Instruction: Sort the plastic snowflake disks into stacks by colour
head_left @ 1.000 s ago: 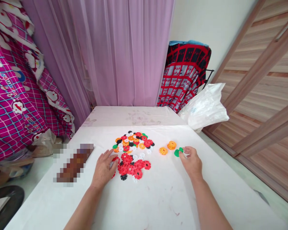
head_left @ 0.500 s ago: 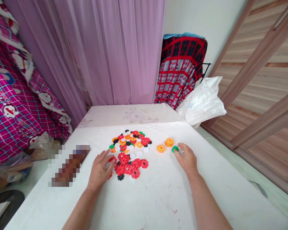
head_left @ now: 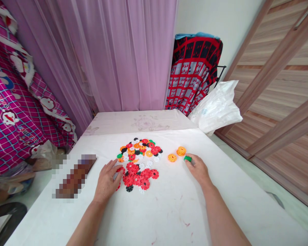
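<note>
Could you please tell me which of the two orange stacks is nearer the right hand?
The rear orange stack, beyond and left of the right hand; the other orange stack lies farther left and closer.

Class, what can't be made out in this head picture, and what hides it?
All in the head view:
Green pieces: exact number, hidden by the right hand.
Red pile: left side, partly covered by the left hand.
Mixed pile: exact count, pieces overlap.
Brown object: details, blurred by pixel blocks.
Black object, lower left: full shape, cut off by the left edge.
</note>
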The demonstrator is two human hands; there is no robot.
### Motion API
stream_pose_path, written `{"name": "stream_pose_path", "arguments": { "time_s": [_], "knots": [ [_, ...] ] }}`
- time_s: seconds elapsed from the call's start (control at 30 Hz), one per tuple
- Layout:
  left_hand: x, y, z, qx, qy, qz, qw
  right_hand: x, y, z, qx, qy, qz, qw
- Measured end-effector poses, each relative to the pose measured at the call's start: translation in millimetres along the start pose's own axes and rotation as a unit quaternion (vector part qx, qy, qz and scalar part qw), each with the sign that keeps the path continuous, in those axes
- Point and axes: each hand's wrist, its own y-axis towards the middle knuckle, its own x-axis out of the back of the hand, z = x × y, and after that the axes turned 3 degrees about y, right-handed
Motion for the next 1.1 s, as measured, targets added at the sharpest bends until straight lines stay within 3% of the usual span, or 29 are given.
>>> {"name": "stream_pose_path", "arguments": {
  "time_s": [0.3, 0.47, 0.53, 0.7, 0.83, 0.97, 1.1],
  "knots": [
    [-1, -1, 1, -0.001, 0.003, -0.003, 1.000, 0, -1, -2, 0.000, -0.005, -0.013, 1.000],
    [0, 2, -6, 0.000, 0.026, 0.023, 0.999, 0, 0, 25, 0.045, -0.009, -0.073, 0.996],
    [-1, 7, -11, -0.010, 0.036, 0.043, 0.998, -11, -1, 50, 0.082, 0.009, -0.042, 0.996],
    [-3, 23, -24, -0.057, 0.040, 0.104, 0.992, -64, 3, 128, 0.186, 0.022, 0.172, 0.967],
    [-5, 29, -28, -0.064, 0.040, 0.132, 0.988, -105, 15, 171, 0.244, -0.019, 0.243, 0.939],
    [-4, 26, -29, -0.030, 0.054, 0.102, 0.993, -120, 14, 175, 0.251, -0.054, 0.257, 0.932],
    [-1, 14, -25, 0.003, 0.066, 0.069, 0.995, -114, -8, 151, 0.250, -0.019, 0.201, 0.947]
  ]
}}
